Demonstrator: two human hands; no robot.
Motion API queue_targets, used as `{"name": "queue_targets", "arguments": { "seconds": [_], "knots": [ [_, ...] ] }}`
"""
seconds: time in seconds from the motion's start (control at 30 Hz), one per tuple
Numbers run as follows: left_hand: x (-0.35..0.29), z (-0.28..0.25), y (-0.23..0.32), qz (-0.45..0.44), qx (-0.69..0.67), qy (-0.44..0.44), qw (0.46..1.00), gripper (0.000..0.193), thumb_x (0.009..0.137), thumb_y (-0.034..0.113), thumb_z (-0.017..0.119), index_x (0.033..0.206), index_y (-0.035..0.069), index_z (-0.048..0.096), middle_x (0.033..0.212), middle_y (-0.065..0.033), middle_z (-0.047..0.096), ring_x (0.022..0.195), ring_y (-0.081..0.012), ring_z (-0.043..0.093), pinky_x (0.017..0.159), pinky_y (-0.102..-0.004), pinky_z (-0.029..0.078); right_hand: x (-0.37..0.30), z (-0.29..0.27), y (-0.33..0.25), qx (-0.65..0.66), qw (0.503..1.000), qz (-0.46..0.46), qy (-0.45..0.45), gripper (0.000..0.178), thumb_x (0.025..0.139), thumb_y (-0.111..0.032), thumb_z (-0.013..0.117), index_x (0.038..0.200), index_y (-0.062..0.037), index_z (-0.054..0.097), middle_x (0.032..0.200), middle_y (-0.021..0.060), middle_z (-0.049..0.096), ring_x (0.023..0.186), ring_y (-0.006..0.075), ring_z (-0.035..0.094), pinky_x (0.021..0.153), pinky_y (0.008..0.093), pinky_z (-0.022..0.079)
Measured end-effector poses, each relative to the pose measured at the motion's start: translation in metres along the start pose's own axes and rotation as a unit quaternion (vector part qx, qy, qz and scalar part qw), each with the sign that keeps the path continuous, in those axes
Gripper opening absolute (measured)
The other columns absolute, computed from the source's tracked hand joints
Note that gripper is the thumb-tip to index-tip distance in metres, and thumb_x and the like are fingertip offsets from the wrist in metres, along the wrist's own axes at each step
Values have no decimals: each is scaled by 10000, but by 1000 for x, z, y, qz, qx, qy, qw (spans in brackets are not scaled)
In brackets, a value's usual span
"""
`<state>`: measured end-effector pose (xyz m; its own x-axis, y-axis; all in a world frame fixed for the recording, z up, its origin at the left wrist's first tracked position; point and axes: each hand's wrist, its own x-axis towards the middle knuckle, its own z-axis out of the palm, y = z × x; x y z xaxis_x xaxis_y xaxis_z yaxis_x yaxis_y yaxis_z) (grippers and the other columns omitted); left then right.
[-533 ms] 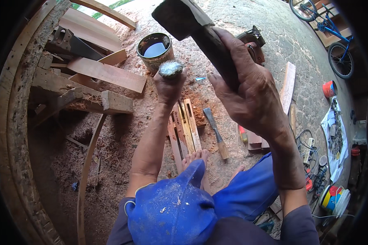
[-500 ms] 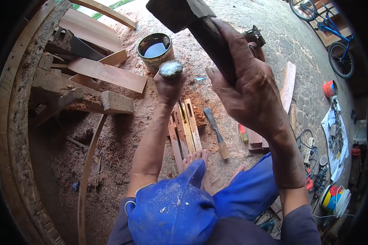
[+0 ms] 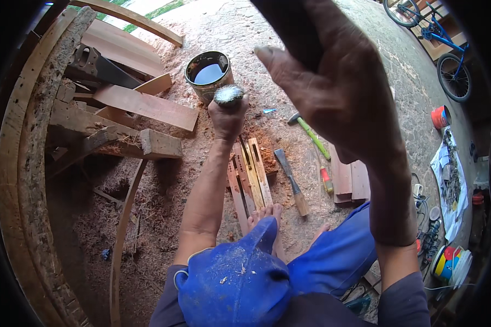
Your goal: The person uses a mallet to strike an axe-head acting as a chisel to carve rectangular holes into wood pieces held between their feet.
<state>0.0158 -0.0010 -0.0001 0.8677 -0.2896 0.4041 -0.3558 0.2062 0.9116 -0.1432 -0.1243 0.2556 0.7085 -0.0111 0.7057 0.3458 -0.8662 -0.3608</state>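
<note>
My left hand [image 3: 227, 121] is wrapped round an upright chisel [image 3: 228, 95], whose battered, frayed round top shows above the fist. Its lower end points down at narrow wooden pieces [image 3: 255, 174] with long slots cut in them. My bare foot [image 3: 265, 213] rests on their near end. Raised close to the camera, my right hand [image 3: 341, 101] grips the dark handle of a mallet [image 3: 297, 35], thumb sticking out along the side. The mallet's head is cut off by the upper edge. Another chisel [image 3: 291, 180] with a wooden handle lies right of the slotted pieces.
A bucket [image 3: 209, 75] of dark liquid stands beyond my left hand. Timber, boards and a handsaw [image 3: 95, 68] fill the left side. At right lie a green-handled hammer [image 3: 313, 137], wood blocks [image 3: 350, 182], a white cloth [image 3: 447, 180] and cables. A blue bicycle [image 3: 442, 38] stands far right.
My right hand has lifted the mallet higher and nearer the camera, taking its head out of view. The green-handled hammer has come into sight. My left hand still holds the chisel in place.
</note>
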Motion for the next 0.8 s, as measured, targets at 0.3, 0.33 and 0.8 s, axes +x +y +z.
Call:
{"name": "queue_targets", "arguments": {
  "seconds": [0.3,0.33,0.8],
  "knots": [
    [-19,18,24,19,-3,-3,1000,204,837,62,784,1031,24,732,956,-25,756,857,-125,709,781,-302,565,-61,62,26,-94,881,230,-402,656,884,-35,556,1495,-7,320,951,323,697,915,460,706,813,559,555],
    [-25,19,22,80,-15,19,996,225,837,60,783,1053,27,730,994,-29,755,895,-130,711,799,-306,566,-59,54,21,-62,895,229,-377,646,887,-39,560,1493,-10,336,954,321,696,914,456,707,819,550,555],
    [-1,7,3,-26,53,-46,997,135,836,90,782,933,14,729,808,-14,731,701,-109,660,668,-298,548,10,28,13,43,987,99,122,424,908,-33,625,1293,-21,447,715,91,663,514,171,642,514,346,576]
  ]
}}
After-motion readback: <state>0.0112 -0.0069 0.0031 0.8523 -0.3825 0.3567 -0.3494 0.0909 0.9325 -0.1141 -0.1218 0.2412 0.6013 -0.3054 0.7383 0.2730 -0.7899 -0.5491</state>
